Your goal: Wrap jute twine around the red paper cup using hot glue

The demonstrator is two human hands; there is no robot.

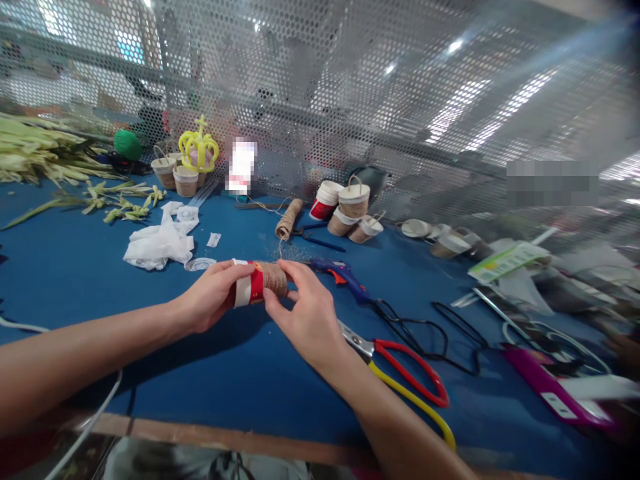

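The paper cup sits on its side near the centre of view, held btw both hands and seemingly just above the blue surface. Its look: white band at the left end, a red printed strip next to it, and the right part wrapped tight in brown jute twine. A loose strand runs up from it twd the twine spool lying farther back. The left hand has its fingers closed round the white/red end. The right hand pinches the wrapped end, thumb under, fingers over the top. Just right of the cup lies a blue glue gun w/ orange trigger, its black cord looping off. Nearer are scissors w/ red and yellow handles, blades partly hidden behind the right wrist. Hard to make out: the cup's mouth and base are covered by the hands, so can't tell which end is which, and the print on the red strip is too small to read. The right side of the view is blurred, incl. a purple tool. Farther back stand other twine-wrapped cups before a perforated metal panel. Both forearms are cut off by the frame edge.
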